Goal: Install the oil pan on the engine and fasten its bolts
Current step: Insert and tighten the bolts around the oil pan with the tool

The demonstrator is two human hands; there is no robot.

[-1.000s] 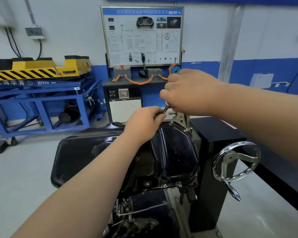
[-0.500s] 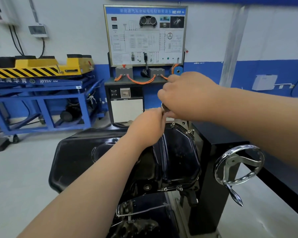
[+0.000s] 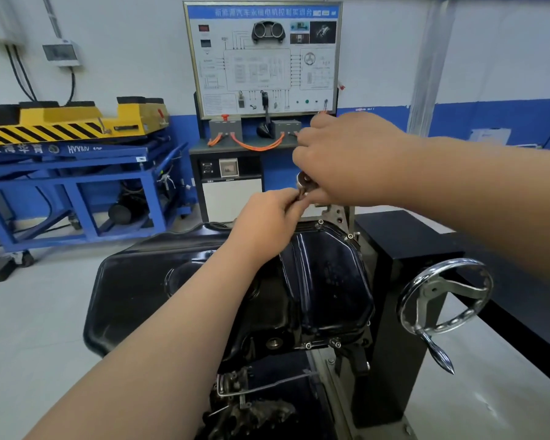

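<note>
The glossy black oil pan (image 3: 327,281) lies on the engine (image 3: 258,404), which is mounted on a black stand. Small bolts (image 3: 350,237) sit along the pan's rim at the far corner and at the near edge. Both hands meet above the pan's far end. My right hand (image 3: 346,160) grips a small metal tool (image 3: 304,181) whose round head shows under the fingers. My left hand (image 3: 267,217) pinches the tool's lower end from below. What sits between the fingertips is hidden.
A chrome handwheel (image 3: 445,296) with a crank handle sticks out of the stand at the right. A black drip tray (image 3: 134,287) lies under the engine at the left. Behind stand a training panel (image 3: 262,58) and a blue lift table (image 3: 77,173).
Both hands have risen a little above the far rim of the pan and stayed together; the tool's round head now shows under my right hand. The camera tilted slightly.
</note>
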